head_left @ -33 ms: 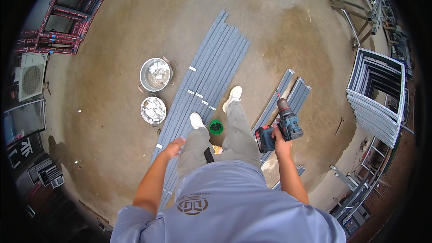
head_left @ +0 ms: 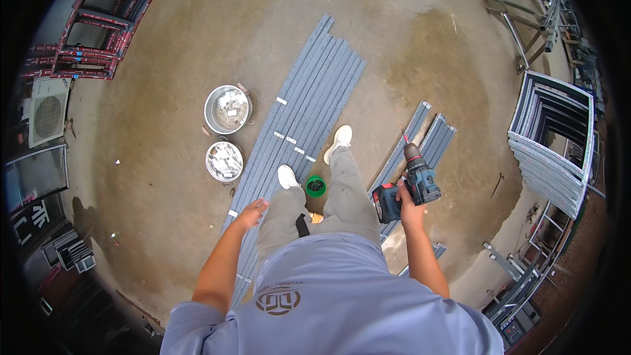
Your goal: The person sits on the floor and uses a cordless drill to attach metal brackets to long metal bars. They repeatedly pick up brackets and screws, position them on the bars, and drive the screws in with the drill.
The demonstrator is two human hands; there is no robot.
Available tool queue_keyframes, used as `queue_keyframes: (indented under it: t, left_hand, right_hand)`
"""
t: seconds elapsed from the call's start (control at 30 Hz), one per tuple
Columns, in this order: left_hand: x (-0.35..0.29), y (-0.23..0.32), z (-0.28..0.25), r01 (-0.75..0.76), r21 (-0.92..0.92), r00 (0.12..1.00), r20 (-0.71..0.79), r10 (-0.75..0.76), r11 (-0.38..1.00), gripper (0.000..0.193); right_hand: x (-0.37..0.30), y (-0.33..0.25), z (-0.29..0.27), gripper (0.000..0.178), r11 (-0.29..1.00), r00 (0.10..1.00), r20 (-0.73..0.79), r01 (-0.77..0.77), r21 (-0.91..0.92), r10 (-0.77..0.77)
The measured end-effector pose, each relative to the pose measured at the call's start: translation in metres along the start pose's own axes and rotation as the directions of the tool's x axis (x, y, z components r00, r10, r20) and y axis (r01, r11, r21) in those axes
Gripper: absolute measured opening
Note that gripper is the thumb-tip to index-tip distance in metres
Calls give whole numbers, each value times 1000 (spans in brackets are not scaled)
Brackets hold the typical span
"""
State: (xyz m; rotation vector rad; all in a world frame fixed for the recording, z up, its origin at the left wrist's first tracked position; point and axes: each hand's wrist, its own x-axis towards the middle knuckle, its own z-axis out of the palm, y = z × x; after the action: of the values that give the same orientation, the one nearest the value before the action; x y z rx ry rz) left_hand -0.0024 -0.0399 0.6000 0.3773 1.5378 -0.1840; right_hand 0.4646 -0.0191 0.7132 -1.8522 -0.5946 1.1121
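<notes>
My right hand (head_left: pixel 412 207) is wrapped round the grip of a blue and black cordless drill (head_left: pixel 420 181), its red-tipped bit pointing away from me. At my left side, my left hand (head_left: pixel 251 214) hangs over the long grey metal profiles (head_left: pixel 299 115), with its fingers drawn together; whatever may be in them is too small to make out. Small white labels sit on several profiles. Between my feet stands a green bucket (head_left: pixel 316 187) with small dark pieces inside. Shorter grey profiles (head_left: pixel 402 138) lie on the floor near the drill.
Two round metal pots (head_left: pixel 209 106) (head_left: pixel 211 169) holding pale metal pieces stand left of the long profiles. Stacked frames (head_left: pixel 549 151) rise at the right, and red-wrapped frames (head_left: pixel 89 26) lean at the far left. A white fan unit (head_left: pixel 48 113) stands below those.
My left hand has shifted very slightly left and down. The drill stays almost in place in my right hand.
</notes>
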Motion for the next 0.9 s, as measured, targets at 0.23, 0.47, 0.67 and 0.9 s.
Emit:
queue_keyframes:
  t: [0.23, 0.47, 0.67, 0.9]
  left_hand:
    - [17, 22, 26, -60, 231, 942, -309, 132, 971, 75]
    - [18, 88, 42, -326, 388, 762, -432, 483, 862, 61]
    - [7, 130, 39, -402, 477, 670, -429, 606, 782, 51]
    - [47, 166, -15, -430, 554, 673, -329, 662, 713, 45]
  right_hand:
    - [122, 56, -1, 25, 976, 999, -4, -49, -211, 49]
    - [148, 47, -4, 20, 951, 984, 165, 111, -288, -65]
    - [145, 35, 2, 19, 895, 944, 280, 271, -354, -175]
    - [149, 46, 47, 22, 859, 901, 352, 376, -347, -252]
